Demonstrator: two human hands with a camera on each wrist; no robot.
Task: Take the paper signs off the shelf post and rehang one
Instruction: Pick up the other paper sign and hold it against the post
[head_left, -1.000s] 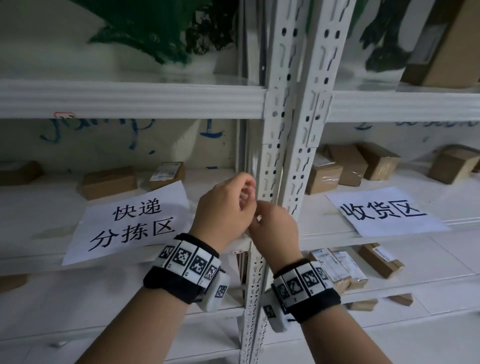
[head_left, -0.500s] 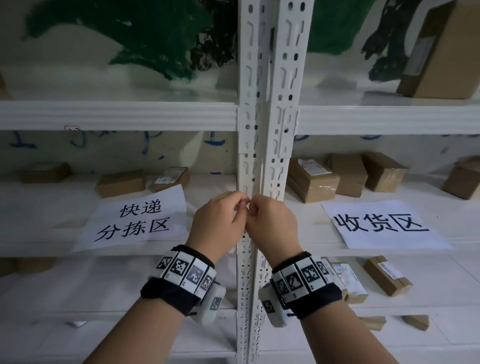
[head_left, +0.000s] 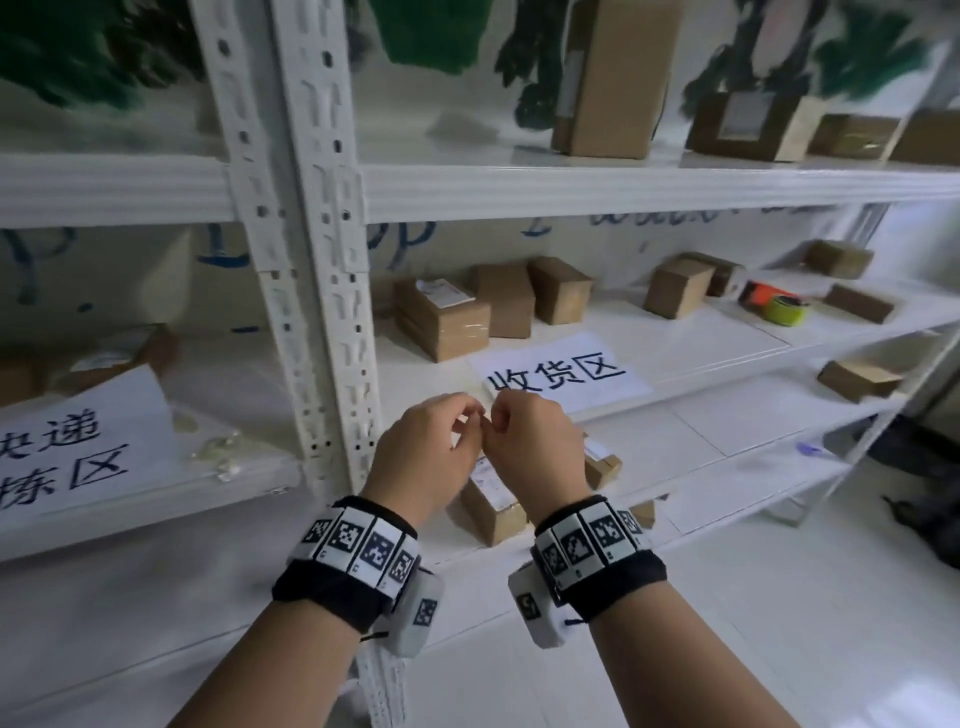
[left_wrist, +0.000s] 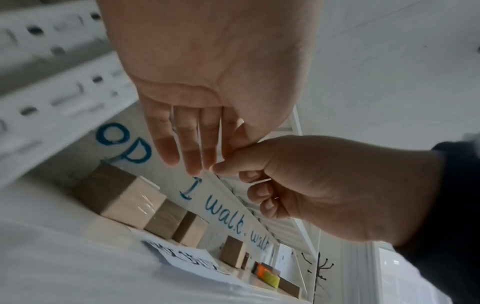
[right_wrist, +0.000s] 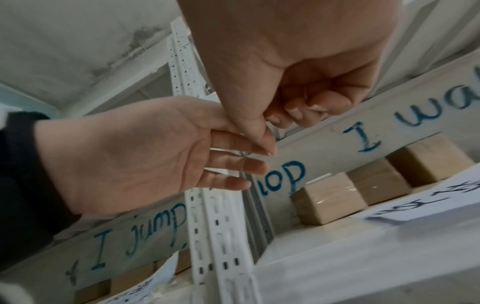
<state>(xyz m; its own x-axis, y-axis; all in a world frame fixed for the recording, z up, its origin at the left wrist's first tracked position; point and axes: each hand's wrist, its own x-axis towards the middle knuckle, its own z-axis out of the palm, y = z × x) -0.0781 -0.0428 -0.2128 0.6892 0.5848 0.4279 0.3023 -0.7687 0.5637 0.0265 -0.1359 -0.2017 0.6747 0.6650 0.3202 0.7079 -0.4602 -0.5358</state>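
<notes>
Two white paper signs with big black writing lie flat on the white shelf boards, one on each side of the tall white metal shelf post with rows of holes (head_left: 332, 291). The sign on the left (head_left: 78, 447) lies on the left board and the sign on the right (head_left: 561, 376) lies on the right board, in front of some brown cardboard boxes (head_left: 441, 325). No paper hangs on the post now, so the taking-off part looks done. The hanging-back part is not done yet. Both hands are held up close together, a little to the right of the post and in front of the shelf edge, away from both signs. The left hand (head_left: 423, 457) has its fingers nearly straight and loose, with a thin, clear, shiny bit across its fingertips (right_wrist: 241, 156); it may be sticky tape, but it is too small to be sure. The right hand (head_left: 535, 449) has its fingers curled in, and its thumb and first finger pinch at that same clear bit. My guess is that the hands are getting a piece of tape ready or peeling it off the skin. After that, one sign must be picked up and stuck on the post.
</notes>
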